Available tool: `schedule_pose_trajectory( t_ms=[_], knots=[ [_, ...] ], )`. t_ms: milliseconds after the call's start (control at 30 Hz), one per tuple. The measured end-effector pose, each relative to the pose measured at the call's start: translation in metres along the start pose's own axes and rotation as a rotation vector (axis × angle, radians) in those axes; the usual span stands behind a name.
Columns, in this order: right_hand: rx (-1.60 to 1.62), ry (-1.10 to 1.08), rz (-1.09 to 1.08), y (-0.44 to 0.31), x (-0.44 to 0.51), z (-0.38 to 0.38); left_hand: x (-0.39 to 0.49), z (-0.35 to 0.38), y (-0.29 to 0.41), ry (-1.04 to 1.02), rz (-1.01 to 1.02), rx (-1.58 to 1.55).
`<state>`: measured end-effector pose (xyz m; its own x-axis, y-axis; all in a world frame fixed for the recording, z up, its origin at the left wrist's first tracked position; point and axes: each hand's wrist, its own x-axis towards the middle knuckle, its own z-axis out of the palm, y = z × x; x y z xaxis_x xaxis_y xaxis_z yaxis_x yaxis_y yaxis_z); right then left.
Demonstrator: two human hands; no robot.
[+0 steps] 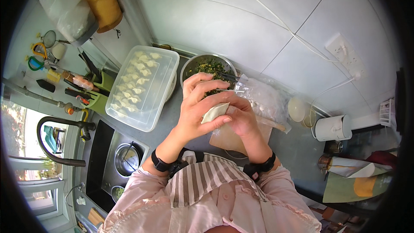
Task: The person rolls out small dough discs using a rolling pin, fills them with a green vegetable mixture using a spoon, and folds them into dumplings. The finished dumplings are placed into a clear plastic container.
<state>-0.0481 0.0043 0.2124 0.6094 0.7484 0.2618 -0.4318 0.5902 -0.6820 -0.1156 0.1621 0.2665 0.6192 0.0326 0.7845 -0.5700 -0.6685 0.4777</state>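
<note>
A pale folded dumpling (pixel 216 112) is pinched between both hands in front of my chest. My left hand (pixel 195 110) supports it from the left, thumb along its lower edge and upper fingers spread. From the other side, my right hand (pixel 243 113) presses its thumb and fingers on the dumpling's right end. Just beyond the hands is a steel bowl (pixel 190 62) of chopped green and yellow filling (pixel 210 66), partly hidden by my fingers. Dark utensil handles (pixel 228 76) lean in that bowl. A thin metal rod (pixel 238 91) shows behind the fingers; whether a hand touches it I cannot tell.
Left of the bowl, a clear lidded container (pixel 155 116) holds several dumplings. A wooden board (pixel 223 139), a rolling pin (pixel 273 124) and a plastic bag (pixel 265 94) lie right. The sink (pixel 108 155) and black faucet (pixel 59 160) are left; a white appliance (pixel 333 127) stands right.
</note>
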Motion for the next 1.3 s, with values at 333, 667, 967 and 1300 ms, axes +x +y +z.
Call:
schedule_pose_trajectory(
  t_ms=[333,667,967,1300],
  knots=[
    [-0.013,-0.121,0.057,0.006,0.012,0.014,0.001,-0.018,-0.001,-0.163,0.000,0.107],
    [-0.191,-0.075,-0.097,0.003,0.023,0.042,0.027,-0.049,-0.007,-0.268,0.294,0.330],
    [-0.454,-0.222,-0.330,-0.014,0.034,0.063,0.028,-0.068,0.005,-0.159,0.327,0.457],
    [-0.812,0.040,-0.592,-0.016,0.045,0.095,0.048,-0.059,0.011,0.144,0.171,0.100]
  ],
)
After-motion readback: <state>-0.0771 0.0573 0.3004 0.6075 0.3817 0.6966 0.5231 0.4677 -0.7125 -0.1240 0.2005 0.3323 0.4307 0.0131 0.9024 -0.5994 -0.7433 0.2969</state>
